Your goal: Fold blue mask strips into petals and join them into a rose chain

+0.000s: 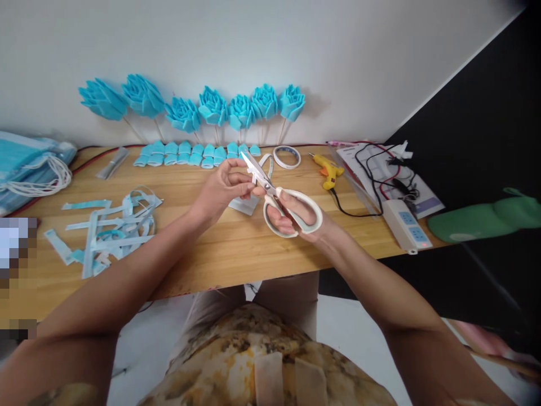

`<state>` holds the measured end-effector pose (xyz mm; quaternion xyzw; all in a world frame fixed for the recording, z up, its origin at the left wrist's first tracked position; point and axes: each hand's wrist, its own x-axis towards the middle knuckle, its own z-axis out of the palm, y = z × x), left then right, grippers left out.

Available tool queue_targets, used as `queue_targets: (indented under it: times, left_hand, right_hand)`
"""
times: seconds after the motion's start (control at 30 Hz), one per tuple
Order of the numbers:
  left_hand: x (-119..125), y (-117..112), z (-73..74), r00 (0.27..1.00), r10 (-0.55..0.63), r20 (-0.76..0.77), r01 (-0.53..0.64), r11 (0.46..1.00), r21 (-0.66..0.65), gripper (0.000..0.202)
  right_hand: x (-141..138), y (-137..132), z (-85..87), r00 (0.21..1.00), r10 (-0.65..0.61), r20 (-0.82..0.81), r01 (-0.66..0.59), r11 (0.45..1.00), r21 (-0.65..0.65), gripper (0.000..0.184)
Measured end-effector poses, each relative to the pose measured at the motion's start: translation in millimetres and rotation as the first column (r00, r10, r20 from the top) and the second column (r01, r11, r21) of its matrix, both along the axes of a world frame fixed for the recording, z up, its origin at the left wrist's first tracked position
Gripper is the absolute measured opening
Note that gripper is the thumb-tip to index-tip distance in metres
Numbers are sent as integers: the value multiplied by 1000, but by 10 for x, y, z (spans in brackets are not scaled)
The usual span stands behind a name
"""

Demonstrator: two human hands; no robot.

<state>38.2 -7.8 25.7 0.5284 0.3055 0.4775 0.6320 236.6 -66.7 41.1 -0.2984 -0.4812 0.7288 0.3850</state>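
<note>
A: What's in hand?

B: Scissors (279,200), mid-scene, above the table (236,254). Right hand (296,223) has its fingers thru the white loops, closed on them. Left hand (224,189) pinches a small white piece (255,179) right at the blades, fingertips together.

A: How'll it handle?

B: The piece looks v. light, soft and floppy, so I'd hold it close to the blades or it'll fold. Scissors are stiff w/ sharp tips, so grip by the loops only (tips point far-left).

A: Around it?

B: Tape roll (286,157) just beyond, glue gun (327,168) and power strip (408,224) to the right, blue petals (196,153) far, blue scraps (114,225) left.

A: Any writing?

B: Printed sheet (380,163) far right, but too small to read. No brand legible.
</note>
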Motion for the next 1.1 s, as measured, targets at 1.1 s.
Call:
queue_targets:
  times: [1.1]
  left_hand:
    - [-82, 23, 17, 993, -114, 8, 114, 993, 10, 39]
  right_hand:
    - [354, -136, -116, 974, 184, 133, -209, 954, 214, 58]
